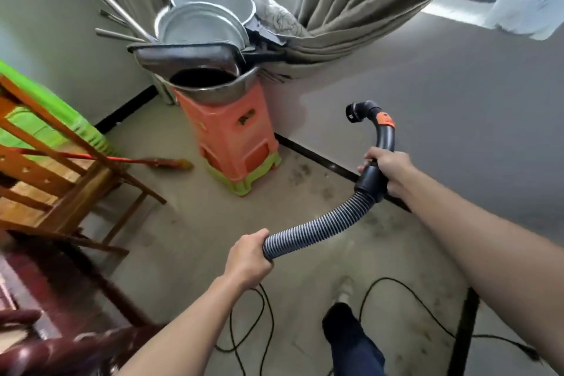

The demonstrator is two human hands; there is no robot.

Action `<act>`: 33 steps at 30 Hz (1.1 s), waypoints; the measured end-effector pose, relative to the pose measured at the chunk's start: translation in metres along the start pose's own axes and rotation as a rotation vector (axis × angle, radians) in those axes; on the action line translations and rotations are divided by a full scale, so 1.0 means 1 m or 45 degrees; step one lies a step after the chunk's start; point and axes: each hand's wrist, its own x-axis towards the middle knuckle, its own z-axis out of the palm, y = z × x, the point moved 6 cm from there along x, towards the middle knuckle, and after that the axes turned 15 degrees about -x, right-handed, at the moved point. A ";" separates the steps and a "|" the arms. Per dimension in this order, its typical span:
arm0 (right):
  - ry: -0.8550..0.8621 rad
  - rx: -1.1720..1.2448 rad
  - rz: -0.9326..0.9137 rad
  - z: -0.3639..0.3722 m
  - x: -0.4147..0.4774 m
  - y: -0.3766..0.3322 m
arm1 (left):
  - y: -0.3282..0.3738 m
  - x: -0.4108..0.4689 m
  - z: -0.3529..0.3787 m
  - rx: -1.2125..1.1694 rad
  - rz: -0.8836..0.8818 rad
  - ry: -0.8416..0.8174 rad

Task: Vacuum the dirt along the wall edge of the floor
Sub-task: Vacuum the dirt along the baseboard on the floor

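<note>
A person's left hand (248, 259) had its fingers curled around the ribbed grey-and-black vacuum hose (317, 229). The right hand (386, 171) gripped the curved black plastic handle tube with an orange collar (385, 134), its open end raised above the floor. Dark smudges of dirt (302, 174) lay on the concrete floor (189, 238) beside the black skirting strip (317, 159), near a stack of orange and green plastic stools (232, 137) topped with metal basins (207, 9).
</note>
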 end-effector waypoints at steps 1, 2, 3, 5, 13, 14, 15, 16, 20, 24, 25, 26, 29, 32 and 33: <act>-0.030 -0.023 0.014 0.010 0.024 -0.011 | 0.000 0.021 0.002 -0.018 -0.036 0.017; -0.060 -0.061 0.030 0.020 0.049 -0.020 | 0.001 0.043 0.005 -0.036 -0.068 0.027; -0.086 -0.112 0.041 0.029 0.073 -0.029 | 0.002 0.063 0.010 -0.040 -0.095 0.029; -0.116 -0.244 0.047 0.047 0.116 -0.039 | 0.003 0.097 0.024 -0.014 -0.139 0.014; -0.140 -0.577 0.045 0.116 0.257 -0.009 | -0.028 0.204 0.114 -0.021 -0.262 -0.109; -0.141 -0.607 0.030 0.127 0.275 0.003 | -0.040 0.219 0.130 -0.016 -0.273 -0.128; -0.143 -0.628 0.024 0.138 0.294 0.018 | -0.054 0.233 0.147 -0.020 -0.290 -0.136; -0.150 -0.626 0.032 0.149 0.314 0.036 | -0.071 0.247 0.165 -0.030 -0.311 -0.137; -0.164 -0.546 0.052 0.190 0.390 0.112 | -0.139 0.295 0.231 -0.070 -0.339 -0.102; -0.113 -0.483 0.082 0.210 0.455 0.179 | -0.204 0.346 0.289 -0.052 -0.328 -0.141; -0.110 -0.463 0.084 0.215 0.470 0.193 | -0.219 0.360 0.301 -0.043 -0.311 -0.135; -0.111 -0.440 0.080 0.220 0.489 0.205 | -0.233 0.375 0.313 -0.039 -0.287 -0.122; -0.133 -0.399 0.043 0.238 0.542 0.233 | -0.270 0.426 0.343 0.041 -0.221 -0.063; -0.144 -0.415 -0.060 0.258 0.587 0.250 | -0.298 0.474 0.368 0.114 -0.165 -0.008; -0.141 -0.432 -0.104 0.264 0.600 0.253 | -0.305 0.488 0.376 0.142 -0.142 -0.001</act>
